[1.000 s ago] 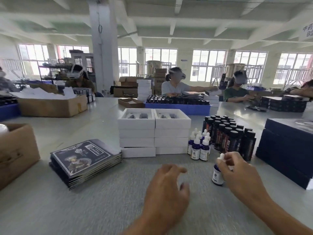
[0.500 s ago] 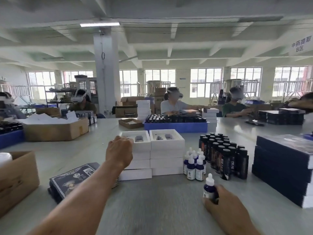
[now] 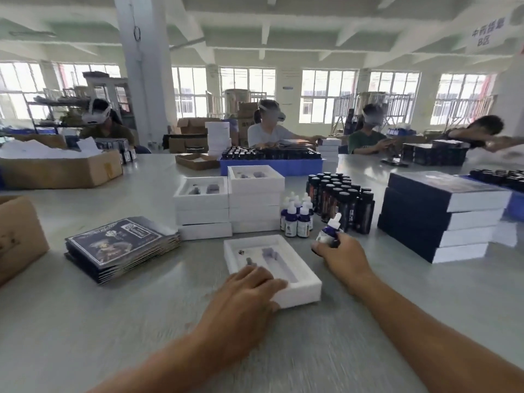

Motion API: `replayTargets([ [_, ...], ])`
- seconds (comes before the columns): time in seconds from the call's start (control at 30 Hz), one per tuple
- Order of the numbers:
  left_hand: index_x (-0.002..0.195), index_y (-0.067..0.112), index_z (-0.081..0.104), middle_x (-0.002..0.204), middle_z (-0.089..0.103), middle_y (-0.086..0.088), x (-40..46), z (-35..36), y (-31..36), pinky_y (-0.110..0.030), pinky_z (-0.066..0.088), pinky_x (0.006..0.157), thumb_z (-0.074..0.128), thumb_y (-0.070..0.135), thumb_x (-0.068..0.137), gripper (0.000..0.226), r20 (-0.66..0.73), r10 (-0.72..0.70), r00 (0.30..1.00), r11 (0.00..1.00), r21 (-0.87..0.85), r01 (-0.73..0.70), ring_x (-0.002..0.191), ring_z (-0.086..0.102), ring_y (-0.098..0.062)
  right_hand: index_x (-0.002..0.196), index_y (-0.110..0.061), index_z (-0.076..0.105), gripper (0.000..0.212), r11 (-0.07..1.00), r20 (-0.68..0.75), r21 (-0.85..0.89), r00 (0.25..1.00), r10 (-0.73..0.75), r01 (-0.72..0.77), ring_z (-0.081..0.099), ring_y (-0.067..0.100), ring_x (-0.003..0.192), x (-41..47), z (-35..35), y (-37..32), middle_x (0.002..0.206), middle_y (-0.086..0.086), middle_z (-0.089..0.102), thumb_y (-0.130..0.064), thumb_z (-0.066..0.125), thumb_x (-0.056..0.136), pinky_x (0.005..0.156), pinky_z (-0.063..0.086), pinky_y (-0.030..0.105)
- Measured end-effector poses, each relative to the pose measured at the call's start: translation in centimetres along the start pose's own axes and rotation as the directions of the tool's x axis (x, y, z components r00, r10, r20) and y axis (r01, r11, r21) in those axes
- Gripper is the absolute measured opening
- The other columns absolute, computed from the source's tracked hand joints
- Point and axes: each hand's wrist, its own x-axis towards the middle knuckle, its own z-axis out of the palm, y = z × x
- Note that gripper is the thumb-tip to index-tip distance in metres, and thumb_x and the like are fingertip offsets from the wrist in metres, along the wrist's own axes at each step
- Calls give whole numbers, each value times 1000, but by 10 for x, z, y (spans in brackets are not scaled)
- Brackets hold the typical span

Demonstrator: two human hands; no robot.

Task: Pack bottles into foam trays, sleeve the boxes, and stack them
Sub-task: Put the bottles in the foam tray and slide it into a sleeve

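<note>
On the grey table (image 3: 113, 321) right in front of the person lies a white rectangular foam tray (image 3: 295, 287), its cut-out slots unfilled as far as I can see. Their left hand (image 3: 249, 290) rests flat on its near corner, fingers spread and fairly straight, pinning it in place. Their right hand (image 3: 343, 256) is wrapped round a small purple dropper bottle with a white cap (image 3: 330, 231), held tilted just beside the tray's right edge.

I'd say this box is barely begun: no bottle sits in the tray yet. Behind it wait two stacks of white foam trays (image 3: 226, 205), a cluster of small purple dropper bottles (image 3: 297, 217) and rows of tall dark bottles (image 3: 343, 202). To the left sits a pile of flat dark printed sleeves (image 3: 122, 245), apparently unused; to the right, a stack of dark sleeved boxes (image 3: 442, 219) looks finished.
</note>
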Motion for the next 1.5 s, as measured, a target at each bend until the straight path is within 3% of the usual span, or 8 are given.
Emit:
replayTargets([
  [0.3,143,35,45,150,33,20,-3,9,-13,-32,29,112,38,81,78,79,-13,-311,950,904,-313,292,138,27,-3,104,-29,53,42,965,215,-128,956,-199,229,65,4,75,-41,-19,-51,88,-10,70,-56,74,80,63,46,23],
  [0.47,155,33,12,163,5,14,-6,6,-25,-38,16,118,37,87,75,100,271,-420,866,875,-135,466,148,12,-12,123,-29,50,63,888,283,-331,931,-231,321,64,8,79,-56,12,-63,93,-8,68,-67,70,77,64,45,29],
  [0.7,156,28,6,164,-1,14,-7,13,-29,-31,5,117,37,87,75,105,233,-366,901,916,-78,393,148,1,-6,104,-35,72,40,719,403,-525,877,-261,456,64,17,96,-59,24,-66,115,-9,71,-63,46,94,80,50,35],
  [0.97,156,30,11,163,3,14,-6,19,-32,-30,2,114,31,89,73,103,195,-318,928,935,-96,340,148,0,-3,53,-23,58,52,686,459,-565,866,-199,457,48,7,58,-54,29,-61,64,-19,39,-50,52,97,58,35,28],
  [1.1,155,31,11,164,1,13,-3,17,-30,-30,-2,113,32,85,76,98,178,-296,938,946,-77,314,148,-5,-5,61,-14,68,45,709,489,-564,863,-128,425,46,2,48,-45,26,-72,54,-22,35,-46,59,92,52,36,28],
  [1.27,156,28,11,163,9,13,9,23,-12,-27,2,118,45,71,82,92,143,-208,968,970,-100,223,148,-5,-5,103,-16,71,28,635,492,-610,855,-165,474,60,21,80,-57,38,-69,96,3,67,-28,47,95,74,53,34],
  [1.37,153,31,19,158,25,16,12,29,-10,-28,16,118,51,61,86,80,112,-211,971,967,-120,224,148,5,-6,89,-19,68,23,727,510,-457,821,-258,512,57,16,78,-57,24,-58,83,-5,58,-25,47,94,73,52,35],
  [1.5,151,36,25,159,20,18,24,32,-11,-29,17,118,44,68,88,73,150,-209,966,975,-44,218,147,6,-5,92,-21,77,17,901,143,-266,938,-314,343,61,1,77,-26,-12,-32,81,-16,67,-24,60,92,70,49,16],
])
